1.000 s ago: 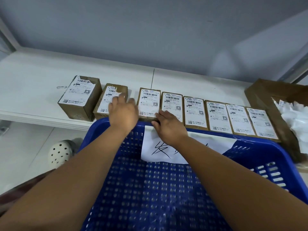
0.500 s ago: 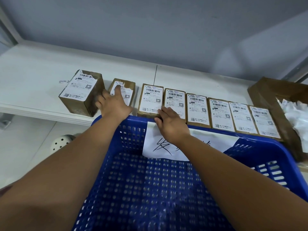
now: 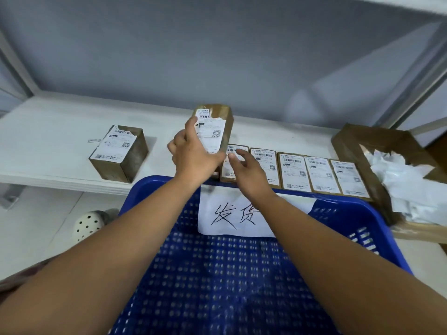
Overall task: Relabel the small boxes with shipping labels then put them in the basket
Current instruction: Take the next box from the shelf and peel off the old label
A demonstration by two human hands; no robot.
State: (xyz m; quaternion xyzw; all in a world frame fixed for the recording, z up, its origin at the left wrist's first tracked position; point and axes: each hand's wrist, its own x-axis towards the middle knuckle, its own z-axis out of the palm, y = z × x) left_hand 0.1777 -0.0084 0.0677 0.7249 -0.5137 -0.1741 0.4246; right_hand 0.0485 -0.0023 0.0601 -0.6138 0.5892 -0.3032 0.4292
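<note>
Basket (image 3: 154, 187) fills the near ground, blue, with a paper sign on its far wall. Beyond it runs the white bench (image 3: 60, 131); far right sits a cardboard carton (image 3: 350, 146) of white scraps. A row of labelled boxes (image 3: 292, 171) lies along the near edge, and a taller box (image 3: 118, 153) stands alone on the left. The left hand (image 3: 193, 155) grips the small box (image 3: 217, 124) up off the bench, its label ragged on top. The right hand (image 3: 246, 170) hangs loose-fingered, holding nothing, just beside its lower corner. Danger: a hasty peel could shred that label, or the one-handed hold could slip.
</note>
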